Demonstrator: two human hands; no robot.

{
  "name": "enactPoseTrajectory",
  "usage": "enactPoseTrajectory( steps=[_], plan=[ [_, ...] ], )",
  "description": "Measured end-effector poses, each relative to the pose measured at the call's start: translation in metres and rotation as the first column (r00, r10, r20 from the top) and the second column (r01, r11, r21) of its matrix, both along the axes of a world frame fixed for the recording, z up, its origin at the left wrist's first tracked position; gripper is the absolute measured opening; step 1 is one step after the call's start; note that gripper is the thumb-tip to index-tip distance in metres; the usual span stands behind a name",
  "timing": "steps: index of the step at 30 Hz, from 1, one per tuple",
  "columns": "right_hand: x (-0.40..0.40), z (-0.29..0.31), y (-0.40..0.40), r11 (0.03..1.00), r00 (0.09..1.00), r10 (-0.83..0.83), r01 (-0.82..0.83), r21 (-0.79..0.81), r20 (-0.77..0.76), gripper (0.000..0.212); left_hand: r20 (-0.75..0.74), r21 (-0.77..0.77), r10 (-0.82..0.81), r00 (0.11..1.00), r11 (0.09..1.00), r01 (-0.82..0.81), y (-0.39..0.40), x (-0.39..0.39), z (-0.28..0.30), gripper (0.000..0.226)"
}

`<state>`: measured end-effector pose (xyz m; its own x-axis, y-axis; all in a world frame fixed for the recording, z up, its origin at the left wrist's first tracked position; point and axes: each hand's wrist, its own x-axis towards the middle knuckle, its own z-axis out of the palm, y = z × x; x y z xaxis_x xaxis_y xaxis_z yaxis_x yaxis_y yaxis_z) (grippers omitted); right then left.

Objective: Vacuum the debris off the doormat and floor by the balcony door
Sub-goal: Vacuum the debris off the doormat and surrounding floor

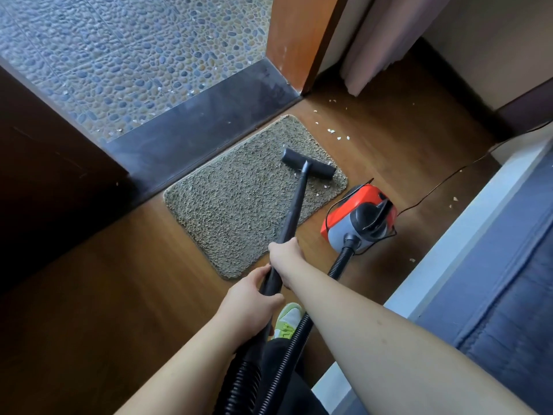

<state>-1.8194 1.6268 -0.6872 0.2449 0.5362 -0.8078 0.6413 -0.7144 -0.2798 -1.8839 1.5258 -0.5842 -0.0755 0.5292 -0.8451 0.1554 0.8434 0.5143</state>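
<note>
Nearest, the left hand [250, 290] curls round the lower end of the black wand [294, 209], and just beyond it, toward 1 o'clock, the right hand [284, 257] clenches the same tube. The wand runs up toward 12 o'clock to the nozzle head [308, 163], which rests on the far right corner of the doormat [239, 202]; the red vacuum body [359, 217] sits just off the mat at 3 o'clock. Farther out, toward 1 o'clock, pale debris [330, 130] dots the wooden floor [389, 139] near the dark door threshold [203, 127].
</note>
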Motion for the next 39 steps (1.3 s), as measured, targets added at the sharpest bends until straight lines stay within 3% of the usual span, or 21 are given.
enactPoseTrajectory(
  steps=[6,23,33,39],
  plan=[
    [0.018,-0.003,-0.003,0.997,0.998,-0.055,0.053,-0.048,-0.028,0.051,-0.008,-0.026,-0.078,0.997,0.997,0.078,0.002,0.016,-0.004,0.082],
    [0.002,0.020,-0.035,0.999,0.998,-0.033,0.032,-0.023,-0.058,0.049,-0.030,-0.019,-0.045,0.999,0.999,0.045,-0.029,0.006,0.008,0.077],
    [-0.025,0.009,-0.083,0.996,0.998,-0.027,0.022,-0.083,-0.052,0.047,-0.010,-0.060,-0.025,1.000,0.998,0.024,-0.075,-0.028,0.013,0.072],
    [-0.027,0.003,-0.073,0.998,0.999,-0.024,0.023,-0.050,-0.026,0.043,0.002,-0.056,-0.012,1.000,0.998,0.012,-0.065,-0.031,0.007,0.071]
  ],
)
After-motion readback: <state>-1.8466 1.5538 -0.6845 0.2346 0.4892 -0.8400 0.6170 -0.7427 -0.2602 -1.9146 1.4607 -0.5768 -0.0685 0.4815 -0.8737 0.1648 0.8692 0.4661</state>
